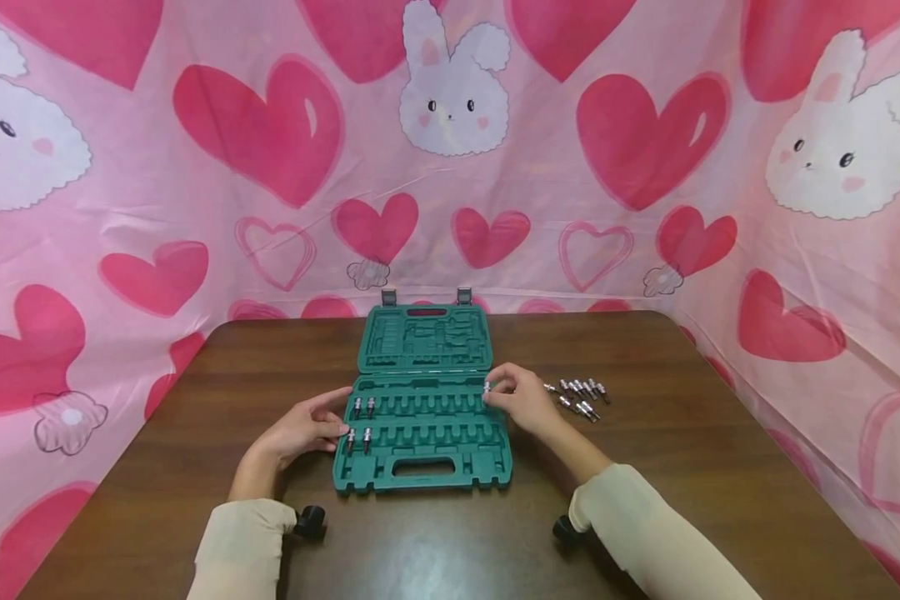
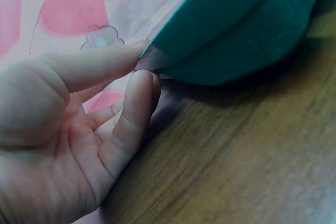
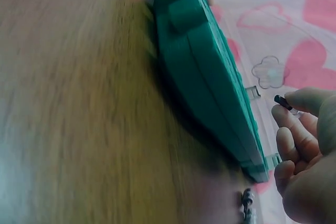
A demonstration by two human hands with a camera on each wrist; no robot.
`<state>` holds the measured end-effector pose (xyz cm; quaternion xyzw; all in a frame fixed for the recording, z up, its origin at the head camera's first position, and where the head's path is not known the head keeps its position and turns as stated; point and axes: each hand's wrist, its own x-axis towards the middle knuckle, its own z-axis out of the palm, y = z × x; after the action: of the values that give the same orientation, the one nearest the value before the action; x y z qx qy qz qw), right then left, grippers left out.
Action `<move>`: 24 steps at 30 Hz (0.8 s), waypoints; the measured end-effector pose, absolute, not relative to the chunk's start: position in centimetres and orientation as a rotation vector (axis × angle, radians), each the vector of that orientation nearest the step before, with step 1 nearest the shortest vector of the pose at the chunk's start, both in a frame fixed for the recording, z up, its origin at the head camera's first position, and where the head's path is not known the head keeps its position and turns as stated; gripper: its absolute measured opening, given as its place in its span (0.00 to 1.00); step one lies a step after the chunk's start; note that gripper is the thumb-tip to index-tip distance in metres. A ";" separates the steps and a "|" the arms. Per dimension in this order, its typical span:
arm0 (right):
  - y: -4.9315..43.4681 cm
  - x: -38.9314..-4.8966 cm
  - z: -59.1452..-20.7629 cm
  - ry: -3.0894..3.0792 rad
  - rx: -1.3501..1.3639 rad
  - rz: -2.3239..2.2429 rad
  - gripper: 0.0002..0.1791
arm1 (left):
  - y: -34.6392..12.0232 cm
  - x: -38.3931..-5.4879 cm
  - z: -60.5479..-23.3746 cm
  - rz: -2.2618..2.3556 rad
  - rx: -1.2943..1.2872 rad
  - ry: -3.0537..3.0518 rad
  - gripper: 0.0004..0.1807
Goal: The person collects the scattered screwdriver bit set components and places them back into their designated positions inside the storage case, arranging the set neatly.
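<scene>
An open green tool case lies on the table with rows of moulded slots. Two silver bit sockets with dark tips sit at the left of its upper row, and two more at the left of the lower one. My left hand holds the case's left edge between thumb and fingers. Over the right end of the upper row, my right hand pinches another bit socket between thumb and index finger. Its dark tip sticks out in the right wrist view; the fingers cover part of its silver body.
Several loose bit sockets lie right of the case, beyond the right hand. The case lid is folded back, two latches standing at its far edge. A pink patterned cloth hangs around the brown table.
</scene>
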<state>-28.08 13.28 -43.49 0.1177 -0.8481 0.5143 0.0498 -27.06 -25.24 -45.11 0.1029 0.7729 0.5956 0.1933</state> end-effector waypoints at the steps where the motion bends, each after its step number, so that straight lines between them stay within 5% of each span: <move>1: 13.1 -28.1 -43.5 -2.582 0.363 1.578 0.09 | -25.2 -27.1 -45.1 1.670 0.287 2.168 0.39; 24: 9.3 -28.2 -43.0 -2.634 0.402 1.580 0.09 | -25.3 -27.2 -44.9 1.653 0.317 2.166 0.38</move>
<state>-28.20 9.27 -43.02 0.1296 -0.8501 0.5100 0.0219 -27.23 -25.29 -44.91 0.1133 0.7741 0.5906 0.1979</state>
